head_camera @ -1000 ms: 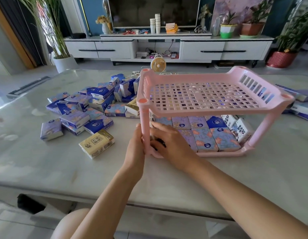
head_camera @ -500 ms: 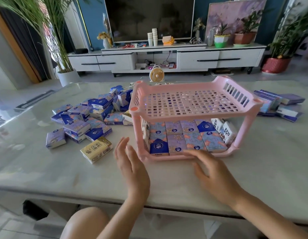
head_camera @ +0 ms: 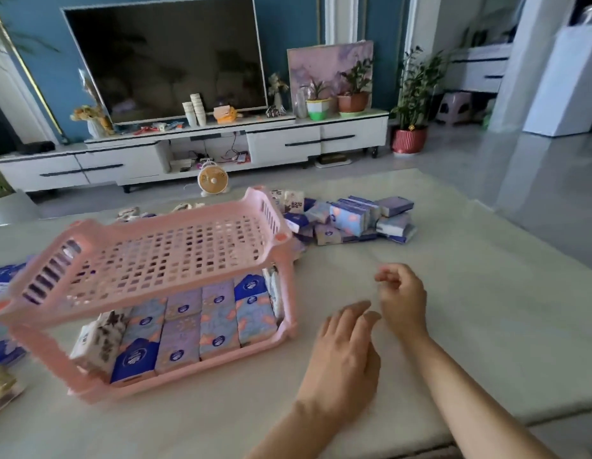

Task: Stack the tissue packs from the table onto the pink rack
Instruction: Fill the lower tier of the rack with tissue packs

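Over open surface [head_camera: 470, 293] centre-right, left hand [head_camera: 344, 356] relaxed wide, right hand [head_camera: 402, 299] loosely curled, empty — both withdrawn from the rack [head_camera: 89, 226].

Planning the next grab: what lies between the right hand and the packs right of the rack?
Bare table separates right hand from tissue packs; head view.

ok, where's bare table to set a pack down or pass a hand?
Bare: the table between the pink rack and the near edge; the wide patch from the right hand to the table's right edge; the rack's top tier. Crowded: the lower-tier packs, the loose pile behind the rack's right end, stray packs far left.
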A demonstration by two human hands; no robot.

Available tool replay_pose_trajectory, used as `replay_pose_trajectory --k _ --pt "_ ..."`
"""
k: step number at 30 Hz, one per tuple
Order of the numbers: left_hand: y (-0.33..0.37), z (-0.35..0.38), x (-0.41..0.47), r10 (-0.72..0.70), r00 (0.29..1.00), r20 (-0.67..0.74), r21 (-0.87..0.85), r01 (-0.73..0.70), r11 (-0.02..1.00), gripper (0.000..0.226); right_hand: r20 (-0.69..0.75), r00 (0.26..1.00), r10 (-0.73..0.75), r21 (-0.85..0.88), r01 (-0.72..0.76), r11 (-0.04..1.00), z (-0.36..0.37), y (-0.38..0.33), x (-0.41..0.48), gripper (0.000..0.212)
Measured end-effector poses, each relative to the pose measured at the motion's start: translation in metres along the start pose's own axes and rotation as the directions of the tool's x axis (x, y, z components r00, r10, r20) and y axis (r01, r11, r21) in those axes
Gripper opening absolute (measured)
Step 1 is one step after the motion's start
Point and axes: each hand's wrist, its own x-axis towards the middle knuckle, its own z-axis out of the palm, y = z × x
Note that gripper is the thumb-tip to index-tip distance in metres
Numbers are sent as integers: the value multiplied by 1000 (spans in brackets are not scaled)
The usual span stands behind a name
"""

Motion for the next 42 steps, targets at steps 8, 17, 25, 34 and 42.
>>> replay_pose_trajectory --k 8,17,25,34,42 --pt "-30 84 97 -291 955 -57 85 295 952 45 -73 997 38 -21 -39 999 -22 35 78 39" --pt "-75 91 201 -595 793 -133 -29 597 802 81 56 908 -416 -157 420 894 1 26 151 44" --pt "-92 99 219 -610 791 57 -50 612 789 71 301 833 -464 -402 551 731 16 23 158 64" --pt "-98 95 228 -615 773 156 47 616 786 51 257 902 -346 -291 414 863 8 21 155 45" --pt "-16 74 165 -454 874 -175 -40 454 890 63 666 746 15 80 -92 993 -22 -22 138 25"
